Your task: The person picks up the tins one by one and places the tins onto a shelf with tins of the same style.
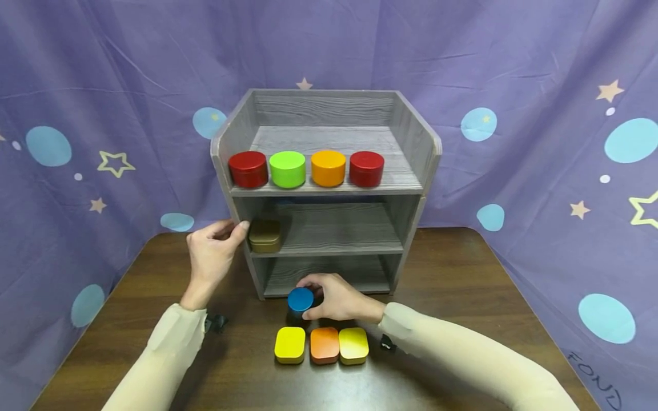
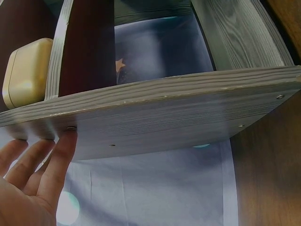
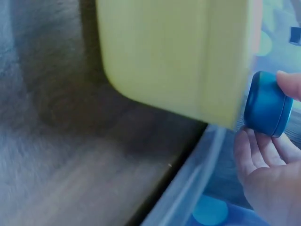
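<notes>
A small round blue tin (image 1: 300, 299) is held between the thumb and fingers of my right hand (image 1: 336, 297), just in front of the grey shelf's (image 1: 339, 225) bottom compartment. In the right wrist view the thumb lies on one side of the blue tin (image 3: 267, 106) and the fingers on the other. My left hand (image 1: 211, 254) touches the shelf's left side. Its straight fingertips rest on the outer panel in the left wrist view. Beside it, a gold square tin (image 1: 265, 236) stands in the middle compartment at the left.
A dark red tin (image 1: 249, 169), a green tin (image 1: 288, 169), an orange tin (image 1: 328, 168) and another red tin (image 1: 366, 169) line the top shelf's front. On the brown table (image 1: 437, 291) lie a yellow tin (image 1: 290, 345), an orange square tin (image 1: 324, 345) and another yellow tin (image 1: 353, 345).
</notes>
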The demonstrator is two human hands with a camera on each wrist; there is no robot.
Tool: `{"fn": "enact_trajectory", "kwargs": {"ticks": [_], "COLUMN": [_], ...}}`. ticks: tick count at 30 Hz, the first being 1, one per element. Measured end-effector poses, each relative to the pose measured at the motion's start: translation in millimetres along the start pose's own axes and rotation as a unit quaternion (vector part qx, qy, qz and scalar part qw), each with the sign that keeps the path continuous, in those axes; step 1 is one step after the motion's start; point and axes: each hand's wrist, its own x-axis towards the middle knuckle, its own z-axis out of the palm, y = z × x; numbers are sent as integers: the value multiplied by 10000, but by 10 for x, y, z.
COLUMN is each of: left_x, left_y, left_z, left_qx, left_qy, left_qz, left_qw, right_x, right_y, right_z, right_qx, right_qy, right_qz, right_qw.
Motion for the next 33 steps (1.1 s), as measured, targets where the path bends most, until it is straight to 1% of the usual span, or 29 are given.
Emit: {"fn": "enact_trajectory", "kwargs": {"ticks": [8, 14, 23, 29, 33], "left_x": [8, -5, -6, -1, -11], "left_y": [-1, 2, -5, 1, 6], "left_z": [14, 22, 11, 10, 10], "left_qx": [-62, -50, -18, -19, -79], "left_qy": [23, 38, 77, 70, 60], "left_qz": [-24, -32, 37, 0, -94], "left_qw": [10000, 10000, 10000, 10000, 9999], "right_x": [-139, -284, -515, -643, -725], "right_y": [-108, -187, -336, -446, -506], "right_z": [-251, -424, -631, -802, -905], "right_qx": [266, 209, 86, 28, 74], "right_qy": [391, 679, 806, 1120, 1310], "right_qz": [-118, -144, -95, -28, -30], "right_qw": [9988, 9974, 9967, 9937, 9913]}}
